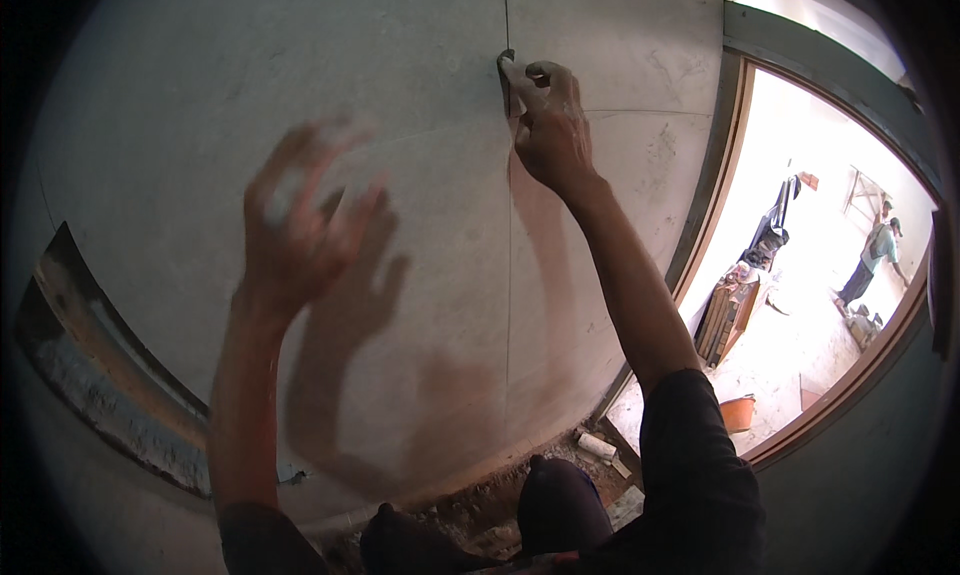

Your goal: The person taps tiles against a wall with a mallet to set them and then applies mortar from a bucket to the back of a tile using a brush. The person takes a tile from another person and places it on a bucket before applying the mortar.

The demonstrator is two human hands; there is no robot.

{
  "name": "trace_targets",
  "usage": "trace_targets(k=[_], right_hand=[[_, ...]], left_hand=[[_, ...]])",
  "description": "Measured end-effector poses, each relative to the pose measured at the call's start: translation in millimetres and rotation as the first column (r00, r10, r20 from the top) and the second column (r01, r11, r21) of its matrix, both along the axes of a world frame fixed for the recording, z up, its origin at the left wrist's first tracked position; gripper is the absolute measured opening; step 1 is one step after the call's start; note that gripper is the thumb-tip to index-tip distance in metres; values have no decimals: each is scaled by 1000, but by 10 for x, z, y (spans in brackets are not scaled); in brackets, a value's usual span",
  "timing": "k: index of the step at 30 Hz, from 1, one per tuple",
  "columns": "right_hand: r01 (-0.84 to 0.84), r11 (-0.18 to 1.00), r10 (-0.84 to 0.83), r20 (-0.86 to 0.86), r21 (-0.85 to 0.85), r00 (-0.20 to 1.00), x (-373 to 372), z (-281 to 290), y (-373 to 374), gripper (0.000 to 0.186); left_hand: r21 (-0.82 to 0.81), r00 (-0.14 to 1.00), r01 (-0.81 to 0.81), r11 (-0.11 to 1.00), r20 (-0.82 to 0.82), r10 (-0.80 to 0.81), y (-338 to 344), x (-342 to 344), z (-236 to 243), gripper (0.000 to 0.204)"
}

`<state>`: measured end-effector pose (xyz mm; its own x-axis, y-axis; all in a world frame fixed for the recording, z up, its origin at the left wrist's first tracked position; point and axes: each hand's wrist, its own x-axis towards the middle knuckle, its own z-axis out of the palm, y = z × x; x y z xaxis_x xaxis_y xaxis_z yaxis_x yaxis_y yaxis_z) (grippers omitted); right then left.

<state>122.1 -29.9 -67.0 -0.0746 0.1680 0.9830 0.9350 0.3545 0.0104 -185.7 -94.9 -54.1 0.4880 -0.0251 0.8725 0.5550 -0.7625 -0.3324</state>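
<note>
A large pale grey wall [440, 235] stands in front of me, crossed by thin dark joint lines. My right hand [555, 130] is raised against it at the vertical joint [506, 15]. Its index finger stretches to the line and the other fingers are curled. A narrow dark shape [506, 85] lies along the joint under that finger; whether it is a tool or a shadow I cannot tell. My left hand [300, 215] is lifted in front of the wall to the left, blurred by motion. Its fingers look spread, with nothing plainly in them.
To the right, a wooden-framed doorway [735, 125] opens onto a bright room. A person [875, 260] bends there beside the far wall. An orange bucket [738, 413] stands near the threshold. By my knees lie a white cylinder [597, 445] and rubble. A recessed opening [110, 365] cuts the wall at left.
</note>
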Motion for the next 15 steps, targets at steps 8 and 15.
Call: trace_targets(k=[8,15], right_hand=[[83,991,-97,138,105,986,-2,-336,90,50],[69,996,-77,147,62,986,49,-476,45,50]], left_hand=[[355,995,-96,930,56,81,560,798,1065,36],[111,988,-129,985,-69,137,661,1530,1584,71]])
